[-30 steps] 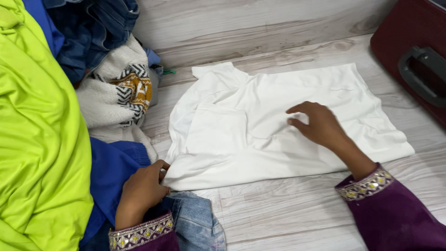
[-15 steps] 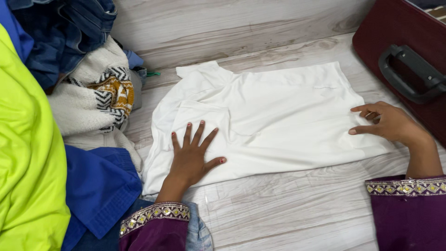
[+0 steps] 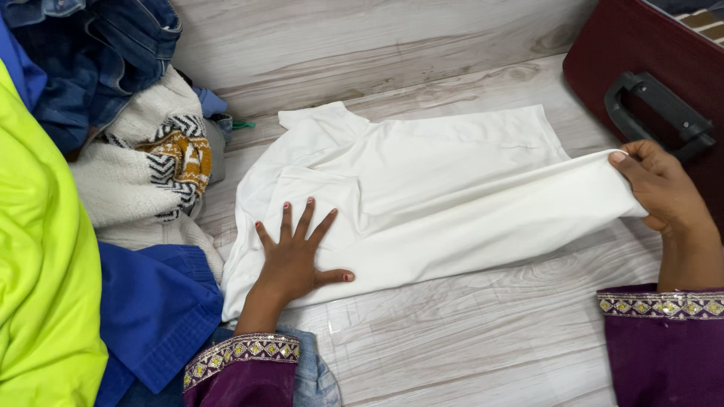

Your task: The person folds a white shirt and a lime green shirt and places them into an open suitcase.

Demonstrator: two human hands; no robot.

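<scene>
Pale wood-grain flooring (image 3: 467, 339) runs under everything, and we are bent over it at work on a white, short-sleeved cotton shirt (image 3: 445, 188) spread flat in the middle.

Our left hand (image 3: 294, 256) lies open and flat, fingers fanned, pressing the shirt's near-left part down against the floor; it grips nothing. Our right hand (image 3: 660, 188) is closed on the shirt's right-hand edge, pinching the cloth between thumb and fingers and lifting it clear of the boards, so that the fabric rises in a taut sheet from the floor toward that hand.

As we judge it, the folding is partly done: one sleeve already lies turned in over the body near our left hand, and the shirt lies smooth. The raised end has not yet been carried across, so the crosswise fold, and any further halving, remain.

Beyond our hands, a dark red suitcase with a black handle (image 3: 656, 83) stands just behind our right hand, close enough to crowd it. To the left sits a heap of clothes: a cream knitted sweater with a black and mustard zigzag band (image 3: 154, 166) nearest the shirt's collar end, dark blue denim (image 3: 105, 53) above it, a bright blue garment (image 3: 151, 309) beside our left wrist, and a lime-green cloth (image 3: 41, 249) at the far left edge. Light blue jeans (image 3: 313, 377) lie under our left sleeve.
</scene>
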